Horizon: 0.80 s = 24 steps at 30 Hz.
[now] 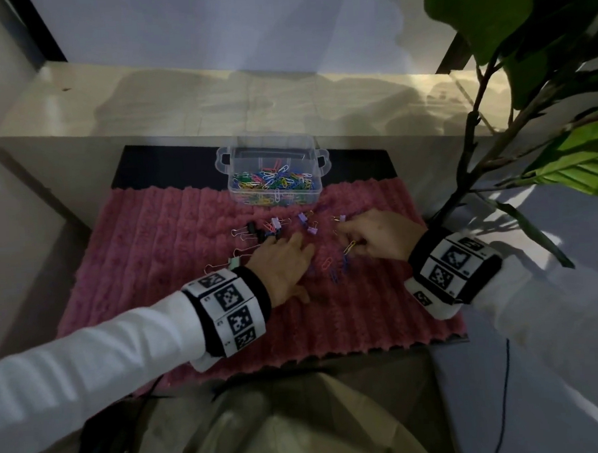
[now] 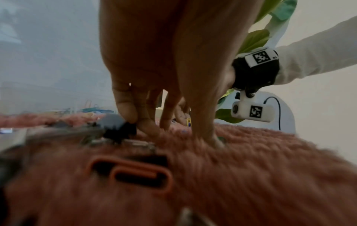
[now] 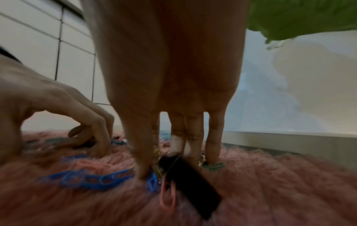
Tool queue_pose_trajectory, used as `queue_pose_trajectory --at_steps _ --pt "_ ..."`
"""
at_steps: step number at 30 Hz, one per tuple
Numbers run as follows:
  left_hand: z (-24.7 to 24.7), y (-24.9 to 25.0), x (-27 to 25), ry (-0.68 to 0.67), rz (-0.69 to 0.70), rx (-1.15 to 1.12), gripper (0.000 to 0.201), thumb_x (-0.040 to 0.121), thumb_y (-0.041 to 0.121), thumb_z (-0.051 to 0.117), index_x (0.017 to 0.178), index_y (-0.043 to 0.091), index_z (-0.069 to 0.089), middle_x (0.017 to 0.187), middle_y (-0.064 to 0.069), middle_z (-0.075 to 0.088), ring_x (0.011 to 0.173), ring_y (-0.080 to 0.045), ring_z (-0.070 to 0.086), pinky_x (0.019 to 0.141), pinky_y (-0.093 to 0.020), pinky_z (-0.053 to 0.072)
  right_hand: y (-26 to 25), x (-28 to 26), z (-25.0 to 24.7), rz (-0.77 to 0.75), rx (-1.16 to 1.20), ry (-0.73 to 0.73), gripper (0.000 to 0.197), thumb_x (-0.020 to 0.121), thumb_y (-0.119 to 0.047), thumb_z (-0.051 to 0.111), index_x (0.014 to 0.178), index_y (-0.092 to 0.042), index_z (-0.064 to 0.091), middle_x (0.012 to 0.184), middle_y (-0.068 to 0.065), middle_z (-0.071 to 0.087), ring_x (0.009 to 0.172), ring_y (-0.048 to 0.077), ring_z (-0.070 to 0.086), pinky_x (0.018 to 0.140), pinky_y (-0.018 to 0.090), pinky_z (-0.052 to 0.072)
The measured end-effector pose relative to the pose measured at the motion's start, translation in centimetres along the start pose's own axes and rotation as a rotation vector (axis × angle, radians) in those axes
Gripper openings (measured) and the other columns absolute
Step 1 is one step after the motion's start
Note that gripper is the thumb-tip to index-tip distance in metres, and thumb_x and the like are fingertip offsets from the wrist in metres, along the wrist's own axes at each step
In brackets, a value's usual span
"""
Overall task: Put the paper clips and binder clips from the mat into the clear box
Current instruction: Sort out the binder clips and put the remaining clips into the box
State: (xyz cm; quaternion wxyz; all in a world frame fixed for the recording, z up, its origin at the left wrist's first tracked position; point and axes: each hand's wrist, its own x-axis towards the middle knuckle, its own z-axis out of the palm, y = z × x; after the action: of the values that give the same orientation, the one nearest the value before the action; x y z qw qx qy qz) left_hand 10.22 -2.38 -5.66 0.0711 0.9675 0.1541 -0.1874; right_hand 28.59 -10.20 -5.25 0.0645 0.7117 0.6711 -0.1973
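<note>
1 clear box (image 1: 273, 174), paper clips inside too many to count. 1 pink mat (image 1: 155, 260). Binder clips on mat: 4 purple (image 1: 276, 222), at least 1 black (image 1: 252, 226), 1 green (image 1: 233, 262). Loose paper clips (image 1: 327, 263) between the hands: a handful, blurred, exact number unclear. 2 hands, 1 plant (image 1: 511, 90)

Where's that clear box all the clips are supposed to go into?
In the head view, the clear box sits at the far edge of the pink mat, roughly centred, beyond both hands, with many coloured paper clips inside.
</note>
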Motion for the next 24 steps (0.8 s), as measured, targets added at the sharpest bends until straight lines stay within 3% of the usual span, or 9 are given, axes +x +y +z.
queue_pose_trajectory --at_steps 2,6,9,13,16,19,21,22,24 --pt "-0.5 -0.5 0.4 0.028 0.019 0.005 0.061 0.08 0.042 0.062 0.126 0.01 0.037 0.121 -0.012 0.047 0.112 -0.03 0.049 0.097 -0.038 0.035 0.5 -0.3 -0.3 0.038 0.056 0.035 0.01 0.081 -0.011 0.061 0.091 -0.011 0.062 0.074 -0.004 0.058 0.077 0.019 0.058 0.071 0.03 0.045" --pt "-0.7 -1.0 0.8 0.045 0.084 -0.05 0.038 0.085 0.024 0.058 0.117 0.007 0.046 0.114 -0.014 0.055 0.104 -0.032 0.055 0.086 -0.041 0.048 1.5 -0.7 -0.5 0.076 0.161 0.059 0.007 0.081 -0.008 0.062 0.087 -0.008 0.065 0.084 0.004 0.071 0.081 0.02 0.065 0.078 0.032 0.05" --pt "-0.7 -0.8 1.0 0.051 0.081 -0.085 0.028 0.085 0.018 0.057 0.11 0.007 0.047 0.112 -0.014 0.057 0.1 -0.034 0.058 0.079 -0.045 0.051 1.7 -0.8 -0.1 0.056 0.149 0.115 0.007 0.082 -0.009 0.061 0.086 -0.011 0.066 0.083 0.003 0.072 0.078 0.017 0.065 0.075 0.033 0.051" --pt "-0.9 -0.7 1.4 0.051 0.081 -0.114 0.012 0.084 0.014 0.058 0.091 0.014 0.048 0.103 -0.012 0.06 0.094 -0.032 0.06 0.07 -0.037 0.046 1.3 -0.7 0.4 -0.014 0.137 0.19 0.002 0.079 -0.008 0.065 0.08 -0.01 0.067 0.077 -0.005 0.056 0.076 0.01 0.049 0.07 0.026 0.038" --pt "-1.1 -0.9 1.8 0.066 0.099 -0.192 0.017 0.082 0.009 0.059 0.076 0.02 0.047 0.093 -0.006 0.061 0.088 -0.028 0.06 0.065 -0.031 0.042 0.8 -1.1 0.0 -0.021 0.284 0.204 0.006 0.078 -0.002 0.066 0.081 -0.007 0.068 0.075 0.0 0.066 0.067 0.007 0.059 0.066 0.02 0.046" --pt "-1.8 -1.5 2.0 0.077 0.096 -0.273 0.003 0.082 0.017 0.063 0.083 0.02 0.062 0.09 -0.001 0.064 0.086 -0.022 0.06 0.067 -0.03 0.045 0.2 -1.4 -0.1 -0.019 0.302 0.057 0.01 0.08 -0.003 0.064 0.089 -0.006 0.068 0.08 0.003 0.071 0.067 0.0 0.06 0.066 0.006 0.042" --pt "-2.5 -2.0 2.3 0.066 0.097 -0.343 0.008 0.081 0.02 0.065 0.088 0.017 0.065 0.092 -0.001 0.067 0.082 -0.017 0.058 0.074 -0.03 0.047 -0.2 -1.1 0.2 0.025 0.247 0.004 0.018 0.084 -0.012 0.062 0.102 -0.007 0.062 0.097 0.007 0.068 0.085 0.01 0.06 0.079 0.019 0.046" --pt "-2.8 -2.3 2.4 0.07 0.101 -0.378 0.01 0.08 0.019 0.066 0.088 0.015 0.066 0.09 -0.001 0.067 0.079 -0.013 0.055 0.074 -0.025 0.044 -0.6 -0.9 0.4 0.066 0.223 -0.022 0.027 0.086 -0.022 0.062 0.108 -0.007 0.057 0.105 0.008 0.062 0.094 0.016 0.057 0.085 0.027 0.045" --pt "-3.6 -2.9 2.8 0.105 0.102 -0.414 0.011 0.079 0.016 0.067 0.089 0.011 0.067 0.083 0.003 0.063 0.075 -0.007 0.051 0.069 -0.018 0.04 -1.4 -0.7 1.1 0.134 0.223 -0.06 0.053 0.083 -0.043 0.061 0.119 -0.008 0.044 0.115 0.009 0.048 0.105 0.022 0.049 0.089 0.032 0.042"
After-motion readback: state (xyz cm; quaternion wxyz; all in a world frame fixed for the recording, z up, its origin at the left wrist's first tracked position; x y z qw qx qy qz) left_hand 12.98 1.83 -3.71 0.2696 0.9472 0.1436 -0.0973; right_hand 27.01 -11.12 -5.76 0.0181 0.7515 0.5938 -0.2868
